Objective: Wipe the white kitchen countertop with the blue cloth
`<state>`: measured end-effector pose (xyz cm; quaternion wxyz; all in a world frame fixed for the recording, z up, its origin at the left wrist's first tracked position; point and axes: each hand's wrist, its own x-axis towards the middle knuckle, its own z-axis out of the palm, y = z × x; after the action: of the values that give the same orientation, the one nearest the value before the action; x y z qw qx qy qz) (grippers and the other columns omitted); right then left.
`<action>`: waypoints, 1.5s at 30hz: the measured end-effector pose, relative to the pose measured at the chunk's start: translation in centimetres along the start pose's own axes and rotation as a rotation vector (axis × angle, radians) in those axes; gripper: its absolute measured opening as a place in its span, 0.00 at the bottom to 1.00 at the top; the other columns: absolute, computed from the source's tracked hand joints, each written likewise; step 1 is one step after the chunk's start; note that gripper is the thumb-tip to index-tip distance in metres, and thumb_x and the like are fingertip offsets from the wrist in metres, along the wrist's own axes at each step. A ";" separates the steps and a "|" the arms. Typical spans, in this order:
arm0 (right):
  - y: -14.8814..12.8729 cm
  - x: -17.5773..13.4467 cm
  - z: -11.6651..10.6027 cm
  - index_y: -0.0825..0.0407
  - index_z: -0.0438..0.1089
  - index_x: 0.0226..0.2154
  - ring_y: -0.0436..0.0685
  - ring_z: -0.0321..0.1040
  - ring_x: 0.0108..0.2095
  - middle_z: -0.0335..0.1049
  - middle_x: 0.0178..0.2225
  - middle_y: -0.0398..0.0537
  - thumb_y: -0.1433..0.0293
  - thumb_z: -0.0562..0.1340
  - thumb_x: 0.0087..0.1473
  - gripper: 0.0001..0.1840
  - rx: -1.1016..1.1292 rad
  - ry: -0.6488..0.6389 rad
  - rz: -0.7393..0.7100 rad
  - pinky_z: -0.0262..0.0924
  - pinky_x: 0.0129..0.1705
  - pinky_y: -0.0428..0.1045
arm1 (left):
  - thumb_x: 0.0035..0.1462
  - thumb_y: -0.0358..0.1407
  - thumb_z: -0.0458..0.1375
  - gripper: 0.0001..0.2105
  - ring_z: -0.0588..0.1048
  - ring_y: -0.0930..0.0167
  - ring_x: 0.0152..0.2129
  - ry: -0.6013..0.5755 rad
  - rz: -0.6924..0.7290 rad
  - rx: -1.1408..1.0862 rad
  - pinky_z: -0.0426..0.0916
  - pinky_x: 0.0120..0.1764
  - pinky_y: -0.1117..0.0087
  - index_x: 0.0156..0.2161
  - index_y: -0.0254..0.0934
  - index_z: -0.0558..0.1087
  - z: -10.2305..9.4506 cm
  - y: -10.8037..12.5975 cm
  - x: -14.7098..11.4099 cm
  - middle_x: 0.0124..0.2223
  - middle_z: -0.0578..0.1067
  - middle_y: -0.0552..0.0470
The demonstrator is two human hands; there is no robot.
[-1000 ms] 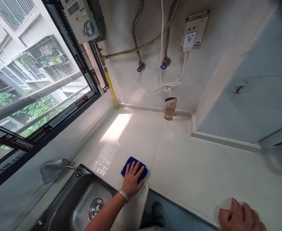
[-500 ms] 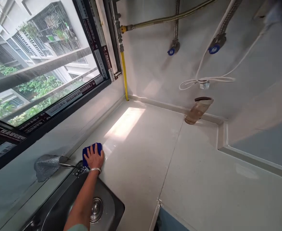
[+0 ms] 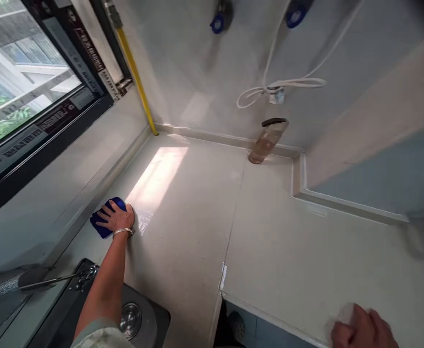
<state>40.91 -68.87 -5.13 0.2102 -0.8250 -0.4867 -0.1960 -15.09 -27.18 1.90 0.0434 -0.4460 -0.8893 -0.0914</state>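
My left hand (image 3: 116, 219) lies palm down with fingers spread on a folded dark blue cloth (image 3: 101, 232), pressing it against the white countertop (image 3: 193, 212) beside the back ledge under the window. A bracelet circles that wrist. At the lower right, my right hand (image 3: 366, 328) is over the counter near its front edge, fingers curled and partly cut off by the frame. Whatever those fingers hold, if anything, is hidden. Below my left forearm sits a steel sink (image 3: 157, 314) with a round drain, partly covered by the arm. Its tap (image 3: 85, 278) stands left of the forearm.
A clear brown-tinted bottle-like container (image 3: 267, 140) stands by the back wall. A tied white cord (image 3: 280, 86) hangs above it. A yellow pipe (image 3: 135, 75) runs down the corner. Blue-handled valves (image 3: 218, 22) stick out of the wall. Sunlight falls on the counter.
My left hand has slid the blue cloth away from the sink, farther along the counter toward the far corner. My right hand has come into view at lower right. The view has tilted downward.
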 end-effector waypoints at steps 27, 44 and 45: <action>-0.5 -0.9 0.7 0.59 0.55 0.63 0.78 0.49 0.65 0.55 0.63 0.69 0.71 0.57 0.54 0.34 0.071 0.074 0.113 0.52 0.60 0.74 | 0.64 0.48 0.49 0.36 0.42 0.54 0.70 -0.228 1.578 -0.226 0.44 0.67 0.39 0.71 0.46 0.40 -3.7 11.1 -41.0 0.74 0.43 0.46; 0.2 -1.5 1.8 0.61 0.60 0.60 0.77 0.53 0.63 0.57 0.62 0.69 0.71 0.56 0.54 0.31 0.014 0.138 0.064 0.54 0.59 0.71 | 0.65 0.43 0.44 0.28 0.50 0.59 0.69 -0.060 0.609 0.160 0.48 0.67 0.49 0.69 0.41 0.54 -5.8 -10.6 -22.4 0.71 0.55 0.46; 0.0 -1.5 1.7 0.61 0.60 0.60 0.78 0.52 0.63 0.57 0.62 0.70 0.71 0.56 0.54 0.31 0.015 0.133 0.068 0.54 0.59 0.72 | 0.65 0.43 0.44 0.29 0.49 0.57 0.69 -0.060 0.536 0.178 0.48 0.67 0.48 0.69 0.39 0.53 -5.6 -10.5 -22.3 0.71 0.54 0.44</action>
<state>40.49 -69.00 -7.36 0.2547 -0.8246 -0.4448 -0.2393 -10.15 -51.96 2.58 0.0786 -0.6620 -0.7453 0.0150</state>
